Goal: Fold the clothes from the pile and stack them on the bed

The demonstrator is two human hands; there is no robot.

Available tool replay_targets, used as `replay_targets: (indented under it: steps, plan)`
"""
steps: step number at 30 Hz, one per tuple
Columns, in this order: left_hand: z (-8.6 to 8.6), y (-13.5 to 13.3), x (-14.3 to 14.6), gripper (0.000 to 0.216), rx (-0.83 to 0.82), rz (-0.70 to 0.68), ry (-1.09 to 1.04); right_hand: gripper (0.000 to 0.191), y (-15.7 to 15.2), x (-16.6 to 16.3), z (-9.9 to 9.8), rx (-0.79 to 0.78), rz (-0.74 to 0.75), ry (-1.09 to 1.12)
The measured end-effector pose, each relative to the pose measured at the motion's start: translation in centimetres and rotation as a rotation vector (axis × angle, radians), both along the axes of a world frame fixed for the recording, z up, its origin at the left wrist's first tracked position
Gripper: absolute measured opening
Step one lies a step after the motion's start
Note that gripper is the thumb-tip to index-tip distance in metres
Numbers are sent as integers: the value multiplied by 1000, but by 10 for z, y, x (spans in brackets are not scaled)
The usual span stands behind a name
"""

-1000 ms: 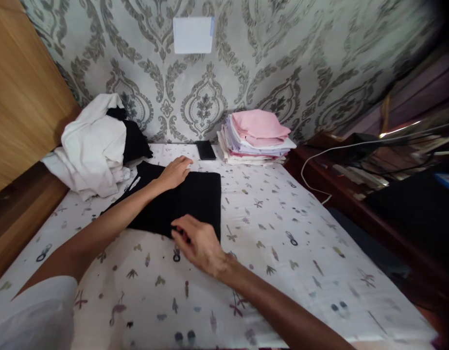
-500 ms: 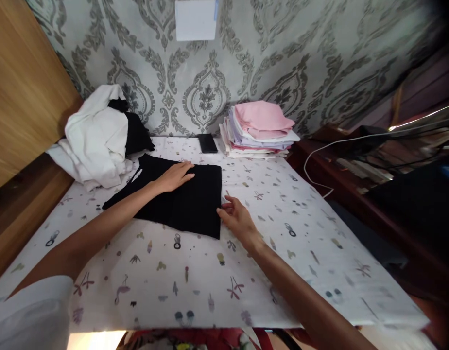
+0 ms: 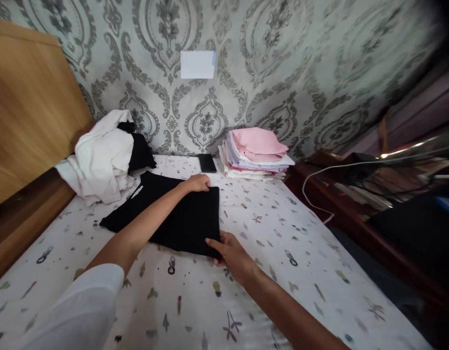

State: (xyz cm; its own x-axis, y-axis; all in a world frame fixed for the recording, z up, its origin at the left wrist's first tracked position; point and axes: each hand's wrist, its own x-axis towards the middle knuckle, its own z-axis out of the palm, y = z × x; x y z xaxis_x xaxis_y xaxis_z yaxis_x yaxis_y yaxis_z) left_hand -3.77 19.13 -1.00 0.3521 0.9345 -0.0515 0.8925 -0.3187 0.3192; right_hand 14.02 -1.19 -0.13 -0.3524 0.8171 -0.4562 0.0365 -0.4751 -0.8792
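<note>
A black folded garment (image 3: 188, 223) lies flat on the white patterned sheet (image 3: 268, 291), its wider, slanted end with a small white strip toward the left. At its far right corner, my left hand (image 3: 198, 183) is closed on the edge of the cloth, fingers curled. My right hand (image 3: 228, 253) grips the near right corner, thumb on top and the other fingers partly beneath the fabric. My left forearm crosses over the middle of the garment and hides part of it.
A heap of white cloth (image 3: 104, 155) with a black piece (image 3: 141, 153) sits back left beside a wooden panel (image 3: 31, 107). At the back stand a black phone-like object (image 3: 207, 163) and a stack of folded clothes (image 3: 257, 153). A white cable (image 3: 305, 182) hangs at right.
My left hand has slid right from the garment's middle to its far right corner and closed there. My right hand has moved nearer and taken the near corner. The camera view has tilted up.
</note>
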Motion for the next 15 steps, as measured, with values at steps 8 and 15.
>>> replay_targets:
  steps: [8,15]
  plan:
    - [17,-5,55,9,17,-21,-82,27,-5,65,9,17,-43,19]
    - [34,12,118,13,-39,-152,-243,33,-28,130,22,106,-291,-112]
